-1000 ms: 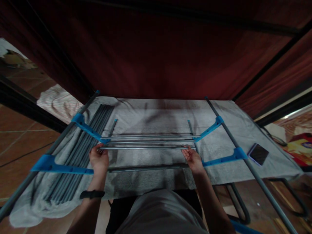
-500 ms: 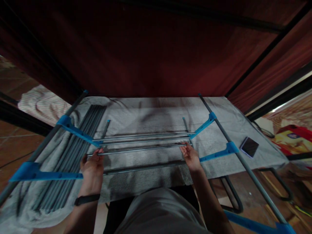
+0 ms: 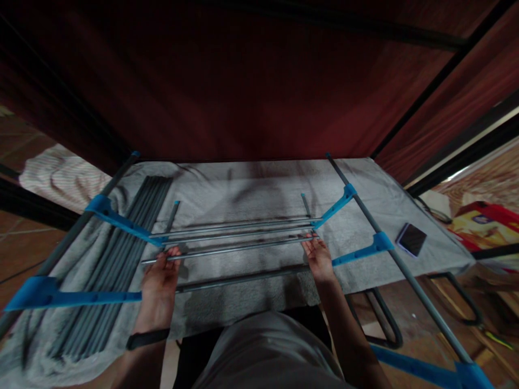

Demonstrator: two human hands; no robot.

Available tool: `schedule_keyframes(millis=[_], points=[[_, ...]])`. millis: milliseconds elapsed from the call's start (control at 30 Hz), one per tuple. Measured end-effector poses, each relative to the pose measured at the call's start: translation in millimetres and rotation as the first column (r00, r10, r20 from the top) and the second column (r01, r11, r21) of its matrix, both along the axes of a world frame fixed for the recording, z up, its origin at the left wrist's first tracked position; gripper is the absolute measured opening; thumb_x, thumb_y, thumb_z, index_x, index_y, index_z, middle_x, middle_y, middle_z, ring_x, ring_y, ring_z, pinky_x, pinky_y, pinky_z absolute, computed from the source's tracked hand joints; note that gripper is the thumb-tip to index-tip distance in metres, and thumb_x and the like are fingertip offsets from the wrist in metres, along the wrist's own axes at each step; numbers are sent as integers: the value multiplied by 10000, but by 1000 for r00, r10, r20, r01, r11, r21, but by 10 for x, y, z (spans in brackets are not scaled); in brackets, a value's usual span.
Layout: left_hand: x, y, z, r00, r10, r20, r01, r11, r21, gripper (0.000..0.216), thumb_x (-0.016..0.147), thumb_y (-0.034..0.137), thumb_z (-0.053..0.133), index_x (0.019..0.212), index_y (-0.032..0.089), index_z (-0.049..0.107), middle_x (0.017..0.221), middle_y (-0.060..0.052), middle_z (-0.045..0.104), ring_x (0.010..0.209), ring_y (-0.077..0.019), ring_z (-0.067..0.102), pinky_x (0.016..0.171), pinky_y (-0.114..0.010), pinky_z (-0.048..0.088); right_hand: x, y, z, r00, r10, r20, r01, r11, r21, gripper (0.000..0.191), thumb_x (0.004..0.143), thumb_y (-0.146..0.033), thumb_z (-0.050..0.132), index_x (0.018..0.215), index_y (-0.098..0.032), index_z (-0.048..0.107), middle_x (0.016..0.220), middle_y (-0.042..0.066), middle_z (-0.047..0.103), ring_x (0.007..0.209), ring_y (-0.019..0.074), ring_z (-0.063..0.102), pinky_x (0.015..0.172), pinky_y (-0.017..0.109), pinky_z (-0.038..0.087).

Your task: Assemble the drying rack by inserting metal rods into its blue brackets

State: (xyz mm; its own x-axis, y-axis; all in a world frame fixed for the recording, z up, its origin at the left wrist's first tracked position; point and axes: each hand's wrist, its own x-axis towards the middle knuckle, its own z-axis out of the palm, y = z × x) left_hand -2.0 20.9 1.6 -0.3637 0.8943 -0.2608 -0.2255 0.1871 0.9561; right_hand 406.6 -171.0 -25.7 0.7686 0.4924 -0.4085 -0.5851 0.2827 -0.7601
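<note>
A thin grey metal rod (image 3: 239, 248) runs crosswise between my hands. Near its left end, my left hand (image 3: 161, 273) is closed around it, with the rod's tip poking out past the fingers. My right hand (image 3: 318, 256) pinches the same rod close to its right end, beside a blue plastic bracket (image 3: 333, 209). Just beyond lie further crosswise rods (image 3: 239, 234), reaching from the left blue bracket (image 3: 125, 221) to the right one. A thicker grey tube (image 3: 243, 280) spans the frame on my side of the held rod.
Several grey tubes (image 3: 117, 259) lie bundled on the grey blanket (image 3: 259, 189) at left. A dark phone-like device (image 3: 412, 239) rests on the blanket at right. Long side poles (image 3: 413, 286) flank the work. A red and yellow bag (image 3: 482, 232) sits far right.
My left hand has shifted slightly right along the rod, leaving more of its left end exposed. My right hand stays at the other end. The view has moved slightly.
</note>
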Motion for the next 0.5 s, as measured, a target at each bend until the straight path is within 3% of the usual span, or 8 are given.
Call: schedule_keyframes(millis=[133,300,500], points=[[119,-36,89,966,48,253,-9,988,-151,256,948,22,484,819,199,617,835,-32,681,833,-144,719,824,-281,653,-1,-14,-24,1000,-13,27,12,1000,17,204,823,-236,820,914,-264,640,909,-44,784,902,116,765,869,272,642],[175,-95,209,933,87,348,-20,981,-191,296,993,-6,442,833,183,605,901,-41,716,870,-123,728,846,-242,643,3,-36,-57,998,-40,53,39,999,28,316,764,-253,888,948,-260,632,830,-86,736,785,82,729,828,225,630],[217,-162,286,908,71,413,1,985,-172,290,1004,-4,440,852,172,613,890,-44,745,908,-129,759,916,-270,649,35,-17,-80,997,-55,46,53,998,34,273,755,-183,877,886,-253,647,769,-83,711,740,87,714,761,217,629]])
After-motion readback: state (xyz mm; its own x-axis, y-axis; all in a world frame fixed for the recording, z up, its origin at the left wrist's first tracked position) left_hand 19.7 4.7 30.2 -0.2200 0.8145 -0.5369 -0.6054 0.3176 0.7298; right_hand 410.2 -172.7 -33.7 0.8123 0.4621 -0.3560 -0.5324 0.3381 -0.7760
